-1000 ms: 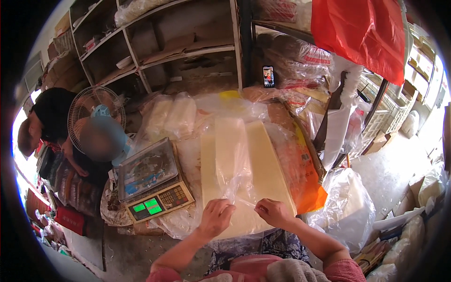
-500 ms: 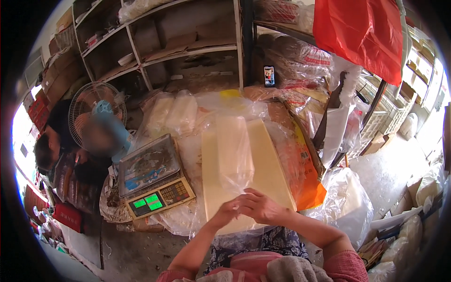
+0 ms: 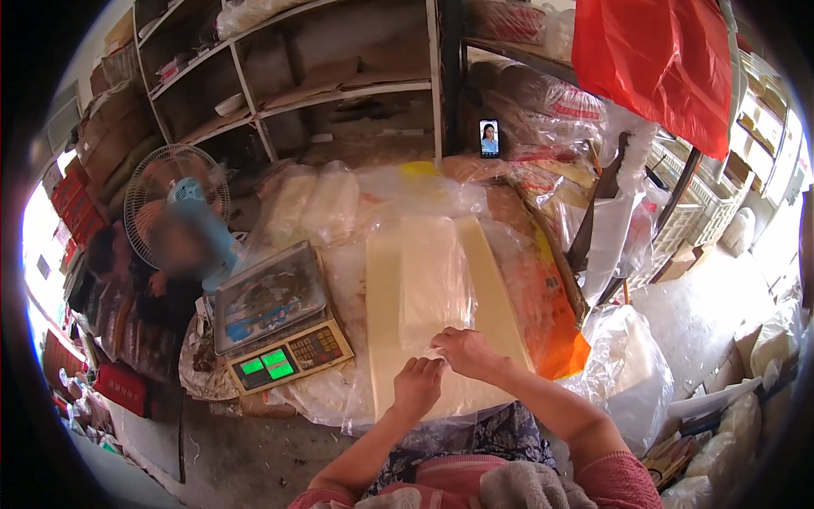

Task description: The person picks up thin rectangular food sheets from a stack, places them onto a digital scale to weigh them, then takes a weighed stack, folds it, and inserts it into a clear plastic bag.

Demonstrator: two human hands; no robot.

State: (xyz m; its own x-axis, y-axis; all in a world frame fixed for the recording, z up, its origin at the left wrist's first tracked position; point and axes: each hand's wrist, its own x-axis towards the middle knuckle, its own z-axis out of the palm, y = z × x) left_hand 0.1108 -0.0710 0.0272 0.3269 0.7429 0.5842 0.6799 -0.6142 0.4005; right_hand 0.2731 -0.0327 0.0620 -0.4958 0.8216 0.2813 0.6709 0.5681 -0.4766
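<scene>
A clear plastic bag (image 3: 434, 276) with a pale, flat, long stack inside lies on a cream-coloured board or sheet pile (image 3: 384, 339) in front of me. My left hand (image 3: 417, 388) has its fingers curled together at the bag's near end. Just to its right, my right hand (image 3: 471, 353) pinches the same gathered end of the film. The two hands almost touch, and the pinched film is partly hidden under the fingers. What the pale contents are, I cannot make out.
Left of the board stands a digital scale (image 3: 275, 314) with a lit green display. Several wrapped pale packs (image 3: 318, 202) lie behind it. A fan (image 3: 176, 199) and another person (image 3: 110, 263) are farther left. A phone (image 3: 489, 138) stands upright at the back; a red bag (image 3: 653, 68) hangs right.
My right hand has moved up and right along the bag's end, and my left hand has turned with fingers upward. The bag has shifted slightly right. The phone's screen picture has changed.
</scene>
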